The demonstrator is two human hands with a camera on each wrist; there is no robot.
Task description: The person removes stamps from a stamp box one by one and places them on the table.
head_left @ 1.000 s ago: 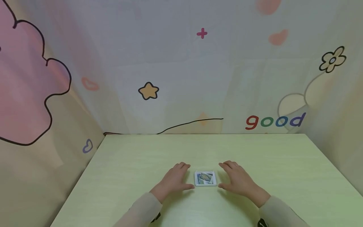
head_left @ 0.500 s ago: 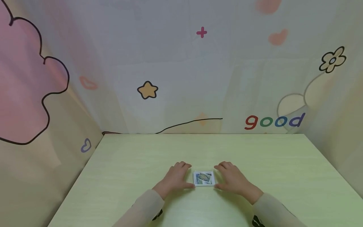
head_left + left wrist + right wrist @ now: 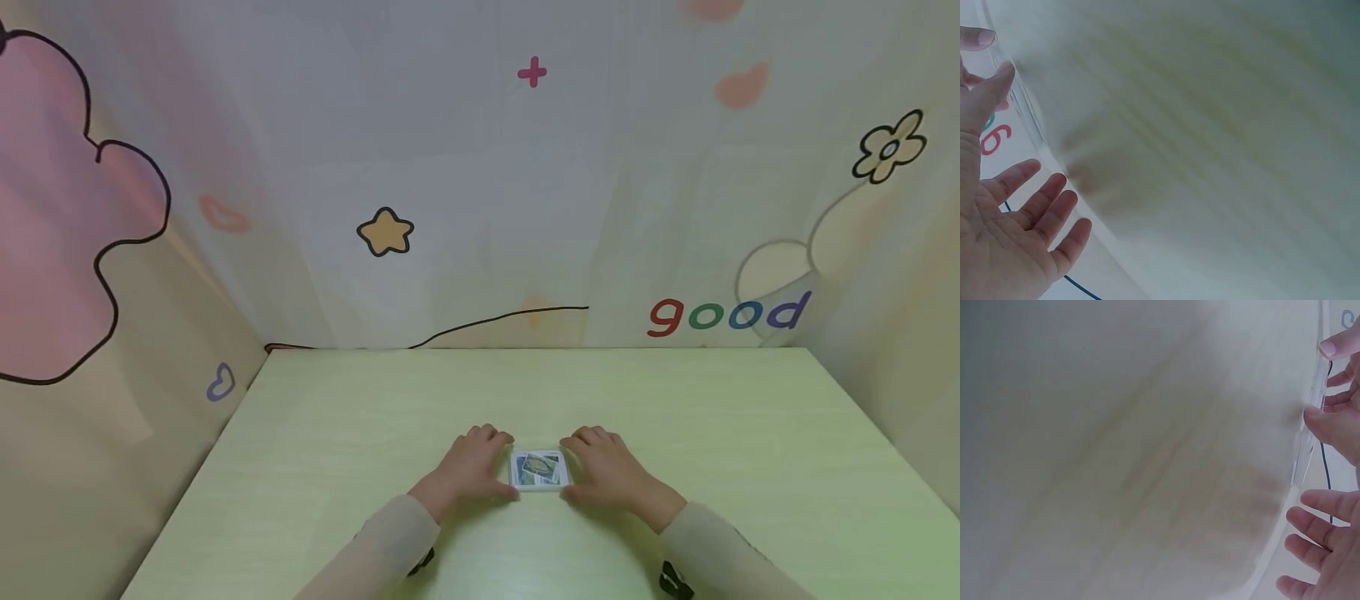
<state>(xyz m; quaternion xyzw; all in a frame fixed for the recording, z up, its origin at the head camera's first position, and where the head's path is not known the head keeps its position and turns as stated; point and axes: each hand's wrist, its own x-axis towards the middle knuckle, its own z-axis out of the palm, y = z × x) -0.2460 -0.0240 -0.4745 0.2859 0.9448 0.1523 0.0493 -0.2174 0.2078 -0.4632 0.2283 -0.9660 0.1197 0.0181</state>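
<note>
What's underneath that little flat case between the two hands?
Tabletop: the flat case lies on the pale green table, which shows all around it. The patch directly beneath is covered, so I can't tell whether anything thin is there.

Clear, glossy plastic is seen along the edge of the flat case [image 3: 539, 470] between the left hand [image 3: 469, 467] and the right hand [image 3: 611, 471]; its printed face looks smooth. A smooth finish with a soft sheen and faint streaks resembling wood grain is shown on the worktop [image 3: 750, 433] beneath the hands. Beyond the hands, matt printed cloth, lightly creased, is hung as a backdrop [image 3: 465, 125]. The forearms are covered by matt cloth sleeves [image 3: 386, 537].
</note>
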